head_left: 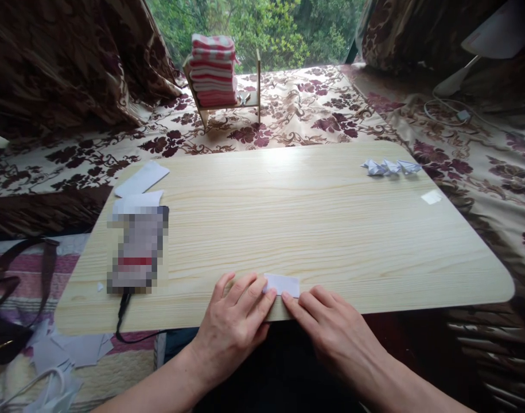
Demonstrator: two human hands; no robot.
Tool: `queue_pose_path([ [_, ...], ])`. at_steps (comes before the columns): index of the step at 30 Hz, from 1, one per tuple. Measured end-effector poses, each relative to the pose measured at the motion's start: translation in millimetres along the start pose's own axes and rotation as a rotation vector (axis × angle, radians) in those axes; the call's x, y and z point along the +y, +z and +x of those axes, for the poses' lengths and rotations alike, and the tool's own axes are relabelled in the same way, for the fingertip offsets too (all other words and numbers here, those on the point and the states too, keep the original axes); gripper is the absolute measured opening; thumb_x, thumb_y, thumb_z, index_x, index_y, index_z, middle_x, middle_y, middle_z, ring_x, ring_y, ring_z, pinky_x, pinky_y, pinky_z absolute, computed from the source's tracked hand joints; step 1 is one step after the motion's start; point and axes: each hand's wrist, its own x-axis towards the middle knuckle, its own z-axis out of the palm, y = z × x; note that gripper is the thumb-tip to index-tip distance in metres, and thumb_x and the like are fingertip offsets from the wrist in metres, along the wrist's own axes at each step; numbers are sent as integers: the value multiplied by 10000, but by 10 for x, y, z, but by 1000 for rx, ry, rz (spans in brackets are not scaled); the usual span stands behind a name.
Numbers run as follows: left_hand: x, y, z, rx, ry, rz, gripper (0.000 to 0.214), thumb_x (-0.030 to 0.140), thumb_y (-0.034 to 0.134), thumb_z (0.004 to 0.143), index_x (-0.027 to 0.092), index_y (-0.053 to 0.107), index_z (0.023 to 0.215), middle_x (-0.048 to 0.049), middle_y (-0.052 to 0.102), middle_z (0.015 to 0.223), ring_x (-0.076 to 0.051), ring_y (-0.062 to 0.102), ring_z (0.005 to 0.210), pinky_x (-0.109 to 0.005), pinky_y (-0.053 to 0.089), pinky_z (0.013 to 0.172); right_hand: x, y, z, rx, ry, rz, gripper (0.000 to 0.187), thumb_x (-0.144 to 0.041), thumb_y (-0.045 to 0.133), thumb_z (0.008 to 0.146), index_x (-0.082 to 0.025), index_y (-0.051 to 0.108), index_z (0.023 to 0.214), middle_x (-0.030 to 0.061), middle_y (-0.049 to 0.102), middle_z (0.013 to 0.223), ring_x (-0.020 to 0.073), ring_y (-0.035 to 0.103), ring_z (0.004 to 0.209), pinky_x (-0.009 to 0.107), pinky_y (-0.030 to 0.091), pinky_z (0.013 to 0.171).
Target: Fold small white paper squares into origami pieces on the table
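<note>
A small folded strip of white paper [283, 285] lies near the front edge of the table, between my two hands. My left hand [236, 312] presses down on its left end, with the thumb and fingers closed on the paper. At the lower edge, the index fingertip of my right hand [326, 315] touches the paper while the other fingers curl in; its thumb is hidden. Several folded white paper pieces [391, 167] sit in a row at the far right of the table.
A phone [137, 249], blurred out, lies on the left of the wooden table [288, 218] with a cable [123, 312] attached. White paper sheets [142, 179] are behind it. Loose paper [79, 347] lies below left. Beyond stands a small shelf with folded cloths [213, 71].
</note>
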Motion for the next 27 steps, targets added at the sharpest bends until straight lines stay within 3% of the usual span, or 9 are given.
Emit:
queue_pose_path([
  [8,-55,-38,17,22,43,-20,310,230,590,819,150,619,1117,-92,672,1117,-254,548,1097,-455,310,985,70,-65,-47,41,-34,-29,411,0,418,787,-55,539,1177,87,596,785,208,477,703,318,447,586],
  [14,1,-29,42,32,73,0,277,188,556,838,127,622,1100,-92,683,1081,-225,578,1056,-436,307,1001,60,-157,55,15,-106,-63,265,-21,480,786,-90,604,1010,99,603,845,223,513,763,335,452,626],
  [21,7,-27,50,25,90,12,259,137,546,855,138,618,1104,-77,687,1079,-201,584,1051,-423,273,1026,123,-180,110,-36,-155,-76,337,-84,510,801,-87,551,1135,95,611,875,221,510,757,333,429,615],
  [27,-64,-45,104,2,149,-28,223,175,530,860,109,625,1051,-89,694,1018,-210,594,980,-455,284,1005,130,-168,177,-70,-205,-71,265,-106,575,779,-67,596,1040,77,603,792,217,492,717,329,414,589],
])
